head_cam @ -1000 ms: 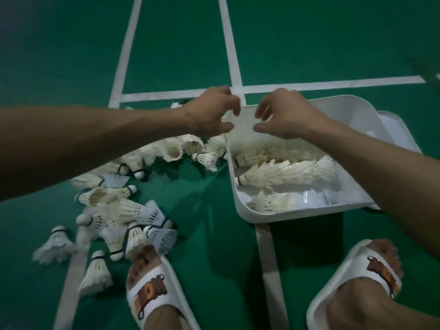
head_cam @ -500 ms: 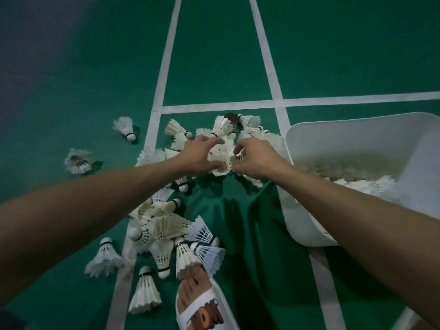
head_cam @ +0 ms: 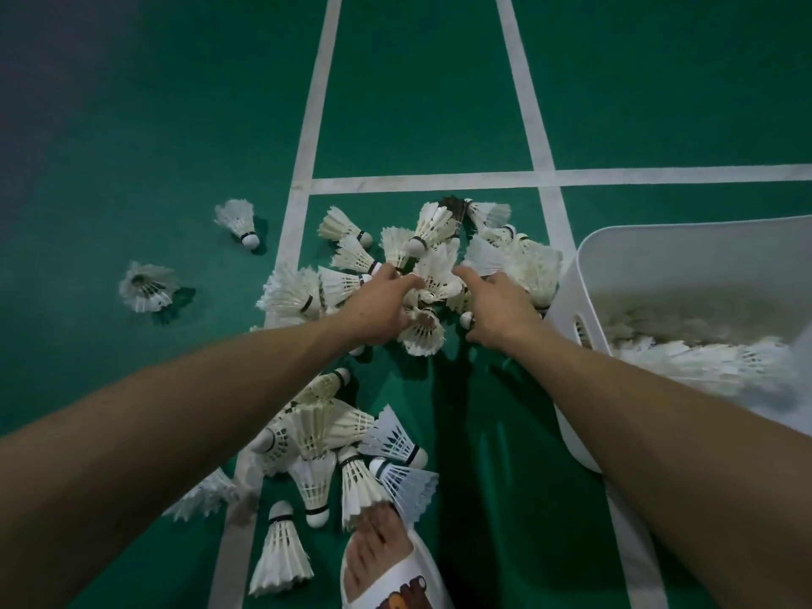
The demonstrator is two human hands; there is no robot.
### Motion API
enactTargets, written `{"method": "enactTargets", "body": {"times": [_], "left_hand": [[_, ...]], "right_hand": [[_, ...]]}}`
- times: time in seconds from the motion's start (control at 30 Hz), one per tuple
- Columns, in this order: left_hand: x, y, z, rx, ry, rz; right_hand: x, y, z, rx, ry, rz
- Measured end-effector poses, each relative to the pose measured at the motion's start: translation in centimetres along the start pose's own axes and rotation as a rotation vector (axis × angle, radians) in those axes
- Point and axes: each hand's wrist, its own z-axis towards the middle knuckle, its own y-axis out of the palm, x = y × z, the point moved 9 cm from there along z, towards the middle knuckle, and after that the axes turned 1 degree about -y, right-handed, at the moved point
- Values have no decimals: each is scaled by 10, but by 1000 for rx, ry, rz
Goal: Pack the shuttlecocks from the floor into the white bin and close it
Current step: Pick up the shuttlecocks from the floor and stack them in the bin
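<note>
Head view shows your shuttlecocks [head_cam: 433,274] heaped on the green floor [head_cam: 417,103], just left of the white bin [head_cam: 571,301], which already holds more. Your left hand [head_cam: 381,306] and right hand [head_cam: 498,303] reach palm-down into the heap, fingers curled around shuttlecocks; the exact grip is hidden. Two shuttlecocks lie apart at far left; the heap is too tangled to count. One sandalled foot [head_cam: 386,560] shows below.

Badminton court: green floor [head_cam: 439,103], white lines [head_cam: 523,81], shuttlecocks [head_cam: 435,239].
</note>
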Motion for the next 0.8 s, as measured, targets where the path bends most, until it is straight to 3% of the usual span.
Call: {"method": "enactTargets", "body": {"times": [0.5,0.8], "left_hand": [[-7,-24,-4,162,26,23],[10,-56,-32,167,54,-10]], "right_hand": [[8,1,-10,124,-30,75],[-12,-74,-28,207,-139,2]]}}
